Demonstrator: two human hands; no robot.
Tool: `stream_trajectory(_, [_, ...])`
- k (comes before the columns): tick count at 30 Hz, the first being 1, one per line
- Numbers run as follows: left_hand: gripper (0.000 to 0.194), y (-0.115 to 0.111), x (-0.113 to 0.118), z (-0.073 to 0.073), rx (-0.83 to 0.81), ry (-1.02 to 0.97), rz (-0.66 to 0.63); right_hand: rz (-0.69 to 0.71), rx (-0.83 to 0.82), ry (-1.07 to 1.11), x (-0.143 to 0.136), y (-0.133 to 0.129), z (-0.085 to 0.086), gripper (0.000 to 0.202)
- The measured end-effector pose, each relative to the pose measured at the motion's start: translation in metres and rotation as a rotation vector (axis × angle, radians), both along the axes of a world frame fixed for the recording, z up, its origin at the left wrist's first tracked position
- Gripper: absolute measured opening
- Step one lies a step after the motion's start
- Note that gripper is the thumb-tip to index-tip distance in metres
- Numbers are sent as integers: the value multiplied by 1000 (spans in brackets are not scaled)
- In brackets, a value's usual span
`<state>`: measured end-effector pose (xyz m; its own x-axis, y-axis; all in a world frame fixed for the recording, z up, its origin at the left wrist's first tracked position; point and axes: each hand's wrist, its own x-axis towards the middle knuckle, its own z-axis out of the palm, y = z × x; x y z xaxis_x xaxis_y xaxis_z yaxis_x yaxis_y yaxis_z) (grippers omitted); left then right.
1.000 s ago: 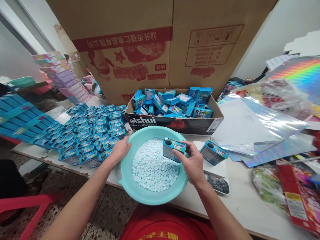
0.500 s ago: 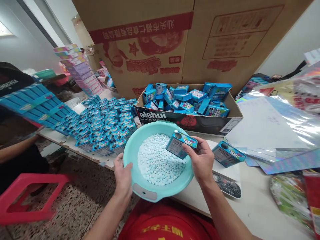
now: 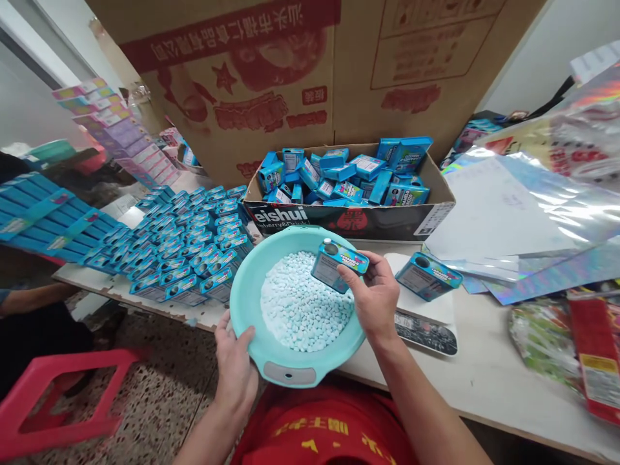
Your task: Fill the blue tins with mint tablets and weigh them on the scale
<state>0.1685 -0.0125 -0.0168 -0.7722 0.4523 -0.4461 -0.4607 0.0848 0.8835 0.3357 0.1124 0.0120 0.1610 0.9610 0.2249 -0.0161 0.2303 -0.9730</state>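
My left hand [image 3: 235,361] grips the left rim of a turquoise plastic basin [image 3: 247,284], thumb over the edge. Small pale-blue candies [image 3: 305,310] fill the middle of the basin, powdery on the left side. Between the thumb and fingers of my right hand [image 3: 378,297] is a small blue candy box [image 3: 332,274], tilted over the candies. A hole shows in its top, and a white piece sits at that corner. Just right of this hand, another blue box [image 3: 426,278] with a holed top stands on a digital kitchen scale [image 3: 426,332].
A carton [image 3: 290,213] of jumbled blue boxes stands behind the basin. Rows of upright blue boxes [image 3: 188,245] cover the table's left. Plastic sheets [image 3: 489,219] and packets [image 3: 542,336] lie right. A pink stool [image 3: 111,387] and a person's arm [image 3: 33,297] are at left.
The camera view has shifted, so most things sit further left and slightly higher. Both hands keep their holds, and the candy box stays over the basin.
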Motion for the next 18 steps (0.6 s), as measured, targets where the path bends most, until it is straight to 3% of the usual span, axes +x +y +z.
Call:
stream_trajectory(4, [52, 7, -27, -8, -80, 11, -120, -42, -26, -22, 9, -2, -4, 39])
stream_trajectory(8, [58, 17, -51, -14, -74, 87, -199, -37, -50, -15, 13, -1, -7, 39])
stream_trajectory(15, [68, -1, -31, -25, -94, 193, -270, -40, -35, 87, 20, 40, -8, 39])
stream_trajectory(18, [78, -6, -34, -15, -233, 549, -341, 11, -33, 61, 22, 46, -3, 40])
